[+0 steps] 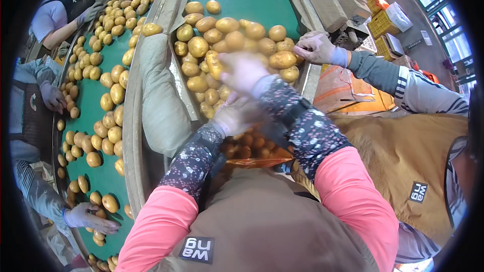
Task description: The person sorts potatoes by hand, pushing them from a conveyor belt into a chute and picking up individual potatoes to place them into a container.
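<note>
In the head view we take the potato pile (198, 47) as our landmark: it fills the near end of the middle green belt (239, 0), between the belt's metal side rails. Our right hand (244, 73) is over the near part of the pile, blurred, with potatoes just beyond it and to its left; 1 long potato (214, 65) shows right beside its fingers, and we cannot tell whether the hand grips anything. Our left hand (234, 116) is at the pile's near edge, below the right hand, with its fingers partly hidden, so we cannot tell whether it is spread, closed or holding a potato. On the near side of the pile, more potatoes (245, 140) lie lower down, under our forearms. We count 2 potatoes on the belt well beyond the pile, 1 of them cut by the upper edge; those in the pile overlap too much for us to count. Left of the pile we see 1 grey padded cushion (162, 95), with 1 potato (152, 29) at its far end, then a 2nd green belt (103, 158) strewn with many potatoes. Beyond that belt are 2 co-workers, showing 4 gloved hands between them. Right of the pile is 1 co-worker, whose gloved hand (317, 48) is at the pile's right edge. Farther right stand yellow crates (381, 23).
</note>
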`<state>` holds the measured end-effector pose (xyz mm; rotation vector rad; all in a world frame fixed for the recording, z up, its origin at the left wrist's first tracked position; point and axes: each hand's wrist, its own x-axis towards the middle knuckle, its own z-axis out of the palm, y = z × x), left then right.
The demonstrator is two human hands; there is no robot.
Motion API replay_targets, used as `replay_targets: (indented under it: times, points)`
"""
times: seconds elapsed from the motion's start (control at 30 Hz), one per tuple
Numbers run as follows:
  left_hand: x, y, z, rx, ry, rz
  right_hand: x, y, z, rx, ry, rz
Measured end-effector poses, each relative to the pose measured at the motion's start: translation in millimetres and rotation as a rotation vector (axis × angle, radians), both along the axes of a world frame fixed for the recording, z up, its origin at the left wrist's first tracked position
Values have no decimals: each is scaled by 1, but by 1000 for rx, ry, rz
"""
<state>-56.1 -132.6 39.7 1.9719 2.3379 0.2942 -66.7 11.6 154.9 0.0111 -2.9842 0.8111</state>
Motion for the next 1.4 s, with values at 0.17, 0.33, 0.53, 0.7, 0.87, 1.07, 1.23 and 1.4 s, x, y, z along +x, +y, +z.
replay_targets:
  times: [0.17, 0.33, 0.53, 0.7, 0.87, 1.07, 1.23, 1.4]
  points:
    - [3, 4, 39, -221, -219, 137, -27, -37, -26, 361, -23, 24]
    - [0, 5, -8, 100, -212, 131, -23, -23, -25, 155, 54, 74]
    - [1, 7, 11, -55, -111, 118, 1, -10, -25, -341, 358, 87]
    - [6, 25, 9, 289, 151, 25, 19, 49, 32, -254, 706, 70]
    - [13, 31, 0, 213, 114, 23, 50, 94, 120, -152, 846, -134]
    - [7, 43, -5, 241, 138, 37, 27, 196, 213, 562, 1278, -41]
    - [3, 43, -6, 256, 138, 48, 75, 312, 236, 1039, 1158, -601]
    - [6, 36, 0, 226, 160, 41, 93, 324, 200, 846, 86, -1254]
